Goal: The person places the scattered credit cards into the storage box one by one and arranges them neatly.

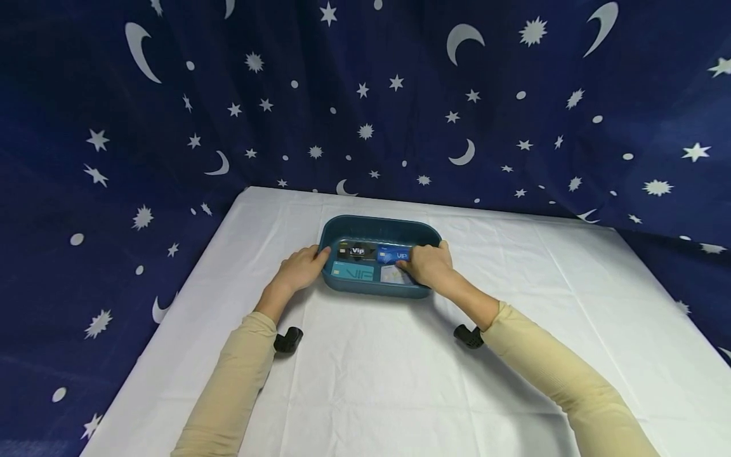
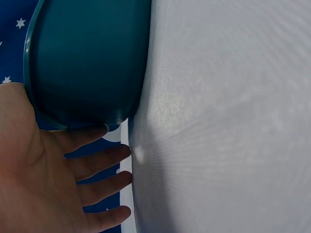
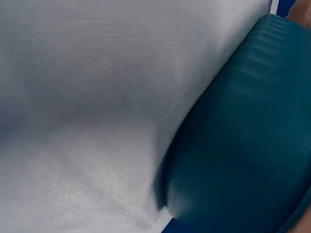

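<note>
A dark teal plastic bin (image 1: 371,287) with rounded corners sits on the white-covered table. Inside lie a black card (image 1: 354,251) marked "Vip", a blue card (image 1: 390,254), a teal card (image 1: 353,271) and a pale card (image 1: 393,275). My left hand (image 1: 301,268) holds the bin's left end, thumb over the rim; the left wrist view shows the other fingers (image 2: 102,162) spread along the outside. At the right end, my right hand (image 1: 432,263) grips the wall, its thumb reaching inside over the cards and partly covering the blue and pale ones.
White cloth (image 1: 377,381) covers the table. Black wrist-worn devices (image 1: 289,341) show beside both forearms. Behind the table hangs a dark blue curtain (image 1: 365,114) printed with stars and moons.
</note>
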The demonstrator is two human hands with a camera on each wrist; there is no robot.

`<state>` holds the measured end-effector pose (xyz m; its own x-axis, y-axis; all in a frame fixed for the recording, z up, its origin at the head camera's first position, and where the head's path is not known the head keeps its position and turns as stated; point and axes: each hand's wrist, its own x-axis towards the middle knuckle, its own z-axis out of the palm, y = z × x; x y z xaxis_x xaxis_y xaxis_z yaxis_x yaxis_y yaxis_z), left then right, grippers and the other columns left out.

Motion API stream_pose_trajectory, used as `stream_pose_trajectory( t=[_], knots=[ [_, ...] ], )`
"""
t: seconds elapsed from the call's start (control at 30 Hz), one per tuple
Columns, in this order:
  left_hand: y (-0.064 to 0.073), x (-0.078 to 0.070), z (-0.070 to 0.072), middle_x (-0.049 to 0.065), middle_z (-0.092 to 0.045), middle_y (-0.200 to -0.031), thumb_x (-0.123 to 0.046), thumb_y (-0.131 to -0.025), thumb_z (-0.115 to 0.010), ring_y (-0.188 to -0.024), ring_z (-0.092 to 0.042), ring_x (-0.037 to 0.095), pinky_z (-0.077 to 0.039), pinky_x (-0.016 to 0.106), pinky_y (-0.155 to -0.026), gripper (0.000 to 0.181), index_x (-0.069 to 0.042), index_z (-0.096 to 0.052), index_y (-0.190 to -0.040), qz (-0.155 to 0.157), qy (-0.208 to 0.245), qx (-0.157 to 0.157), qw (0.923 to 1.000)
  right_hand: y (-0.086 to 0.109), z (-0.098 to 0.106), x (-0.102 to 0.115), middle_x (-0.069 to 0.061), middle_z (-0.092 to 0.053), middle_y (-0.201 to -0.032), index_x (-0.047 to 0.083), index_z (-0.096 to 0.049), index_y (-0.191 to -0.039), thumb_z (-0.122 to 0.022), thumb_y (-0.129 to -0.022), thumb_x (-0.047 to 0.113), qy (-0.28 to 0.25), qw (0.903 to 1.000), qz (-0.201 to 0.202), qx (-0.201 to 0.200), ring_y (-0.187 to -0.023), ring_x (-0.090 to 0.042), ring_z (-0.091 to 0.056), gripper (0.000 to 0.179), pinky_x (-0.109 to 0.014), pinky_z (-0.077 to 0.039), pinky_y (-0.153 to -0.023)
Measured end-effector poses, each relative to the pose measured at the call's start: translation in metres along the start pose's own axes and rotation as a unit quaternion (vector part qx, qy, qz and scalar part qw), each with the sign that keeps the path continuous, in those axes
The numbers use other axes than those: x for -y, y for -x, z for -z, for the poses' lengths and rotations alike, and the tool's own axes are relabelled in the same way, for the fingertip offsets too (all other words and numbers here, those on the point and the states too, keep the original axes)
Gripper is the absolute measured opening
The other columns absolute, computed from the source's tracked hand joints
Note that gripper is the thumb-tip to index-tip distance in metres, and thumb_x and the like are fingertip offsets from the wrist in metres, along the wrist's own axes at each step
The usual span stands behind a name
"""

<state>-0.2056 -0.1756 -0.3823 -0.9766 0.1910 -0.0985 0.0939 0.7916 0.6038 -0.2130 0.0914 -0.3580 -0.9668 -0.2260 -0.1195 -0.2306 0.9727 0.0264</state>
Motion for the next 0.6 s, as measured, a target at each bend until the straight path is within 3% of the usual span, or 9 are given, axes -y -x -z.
stream_pose_trajectory(
  t=[0.33, 0.6],
  knots=[
    [-0.0009, -0.0003, -0.0008, 0.025, -0.045, -0.138, -0.042, -0.103, -0.025, -0.129, -0.038, 0.044, -0.025, 0.061, -0.102, 0.062, 0.005, -0.041, -0.141, 0.0, -0.001, 0.0, 1.0, -0.0004, -0.0026, -0.0004, -0.011, -0.069, -0.081, 0.007, -0.064, -0.085, -0.051, -0.097, 0.047, 0.018, 0.9998, 0.002, -0.005, -0.078, -0.027, -0.062, 0.044, -0.044, -0.033, -0.077],
    [-0.0012, -0.0004, -0.0017, 0.025, -0.045, -0.138, -0.042, -0.103, -0.025, -0.129, -0.038, 0.043, -0.024, 0.061, -0.102, 0.062, 0.004, -0.041, -0.141, 0.002, 0.004, 0.002, 1.0, 0.0, 0.0003, -0.0062, -0.003, -0.064, -0.07, 0.01, -0.062, -0.079, -0.05, -0.097, 0.048, 0.005, 0.9993, 0.031, 0.018, -0.079, -0.024, -0.063, 0.043, -0.045, -0.035, -0.081]
  ],
)
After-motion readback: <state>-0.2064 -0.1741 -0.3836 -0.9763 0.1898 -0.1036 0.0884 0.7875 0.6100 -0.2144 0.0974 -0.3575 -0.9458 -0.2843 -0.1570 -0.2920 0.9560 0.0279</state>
